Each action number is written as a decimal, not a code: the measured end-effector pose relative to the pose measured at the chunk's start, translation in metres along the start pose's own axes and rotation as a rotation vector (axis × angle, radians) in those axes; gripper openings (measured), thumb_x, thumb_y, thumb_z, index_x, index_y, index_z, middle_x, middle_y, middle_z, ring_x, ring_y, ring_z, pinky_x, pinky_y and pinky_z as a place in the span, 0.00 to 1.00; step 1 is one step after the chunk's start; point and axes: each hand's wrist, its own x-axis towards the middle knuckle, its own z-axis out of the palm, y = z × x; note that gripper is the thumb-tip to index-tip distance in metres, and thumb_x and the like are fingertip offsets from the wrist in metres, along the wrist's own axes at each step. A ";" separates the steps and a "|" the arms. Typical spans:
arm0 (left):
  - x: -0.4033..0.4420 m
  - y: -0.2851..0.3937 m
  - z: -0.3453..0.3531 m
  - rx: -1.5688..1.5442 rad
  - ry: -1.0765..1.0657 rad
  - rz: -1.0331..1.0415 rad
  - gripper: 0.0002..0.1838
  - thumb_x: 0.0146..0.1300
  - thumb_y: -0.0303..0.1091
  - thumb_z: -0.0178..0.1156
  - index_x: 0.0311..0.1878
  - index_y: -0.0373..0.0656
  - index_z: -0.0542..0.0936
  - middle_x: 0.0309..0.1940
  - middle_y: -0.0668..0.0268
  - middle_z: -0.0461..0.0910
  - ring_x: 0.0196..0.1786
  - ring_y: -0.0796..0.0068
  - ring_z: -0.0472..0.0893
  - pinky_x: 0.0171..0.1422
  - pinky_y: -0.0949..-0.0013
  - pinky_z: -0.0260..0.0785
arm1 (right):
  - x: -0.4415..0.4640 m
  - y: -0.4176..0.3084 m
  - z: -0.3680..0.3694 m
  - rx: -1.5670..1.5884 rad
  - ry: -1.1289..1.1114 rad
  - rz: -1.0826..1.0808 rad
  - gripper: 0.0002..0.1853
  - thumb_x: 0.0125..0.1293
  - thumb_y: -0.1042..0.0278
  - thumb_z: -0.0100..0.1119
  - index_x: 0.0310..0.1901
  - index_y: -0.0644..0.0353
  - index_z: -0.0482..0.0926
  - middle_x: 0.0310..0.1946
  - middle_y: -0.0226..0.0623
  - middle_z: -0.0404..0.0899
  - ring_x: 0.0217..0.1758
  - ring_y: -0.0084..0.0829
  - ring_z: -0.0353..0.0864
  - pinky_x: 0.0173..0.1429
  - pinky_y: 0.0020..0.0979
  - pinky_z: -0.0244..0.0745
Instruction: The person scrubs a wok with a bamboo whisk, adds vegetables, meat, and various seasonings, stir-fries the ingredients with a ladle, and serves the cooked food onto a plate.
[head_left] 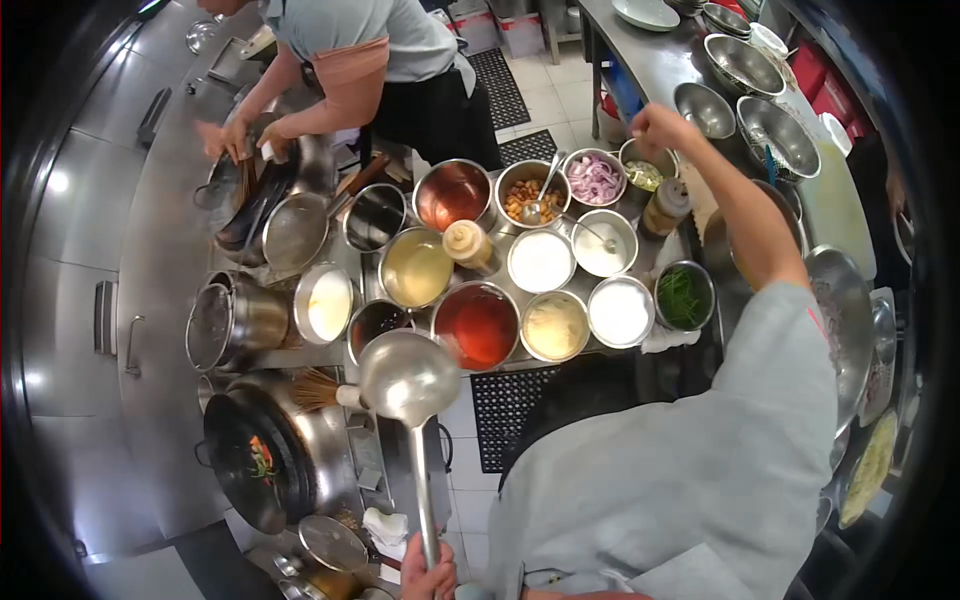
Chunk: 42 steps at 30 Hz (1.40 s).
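Observation:
My left hand (428,572), at the bottom edge, is wrapped round the handle of a large steel ladle (410,375). The ladle's bowl looks bare and hangs in front of the pot of red sauce (482,325). My right arm reaches far out to the right. At its end my right hand (662,130) is closed, above a steel pot of chopped pale-green vegetable (643,177); whether its fingers hold anything is hidden. Close by stand sliced purple onions (594,180) and a squeeze bottle (667,208). To the left, a dark wok (258,455) contains some red and green pieces.
Several steel pots of sauces and powders crowd the counter, with chopped greens (684,297) at the right. A bamboo brush (318,390) lies by the wok. Another person (350,80) works over a second wok at upper left. Steel bowls (745,65) line the right-hand table.

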 end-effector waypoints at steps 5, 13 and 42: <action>0.031 0.031 0.035 0.173 -0.557 -0.137 0.35 0.61 0.18 0.54 0.70 0.38 0.53 0.33 0.64 0.67 0.17 0.83 0.66 0.17 0.78 0.63 | -0.125 -0.199 0.067 0.371 -0.304 -0.451 0.12 0.59 0.76 0.63 0.45 0.65 0.83 0.37 0.37 0.83 0.36 0.24 0.83 0.41 0.26 0.81; 0.047 0.031 0.062 0.109 -0.838 -0.137 0.31 0.66 0.20 0.52 0.70 0.35 0.53 0.33 0.64 0.64 0.17 0.86 0.65 0.14 0.79 0.63 | -0.156 -0.249 0.162 -0.119 -0.248 -0.721 0.18 0.53 0.81 0.58 0.47 0.60 0.84 0.41 0.44 0.84 0.43 0.37 0.84 0.48 0.36 0.77; 0.009 0.002 0.054 -0.111 -0.439 -0.004 0.34 0.61 0.20 0.56 0.70 0.38 0.55 0.31 0.63 0.64 0.13 0.83 0.62 0.12 0.77 0.57 | 0.031 -0.109 0.099 -0.862 -0.055 -0.824 0.12 0.60 0.67 0.55 0.44 0.58 0.82 0.41 0.44 0.81 0.42 0.46 0.84 0.44 0.43 0.80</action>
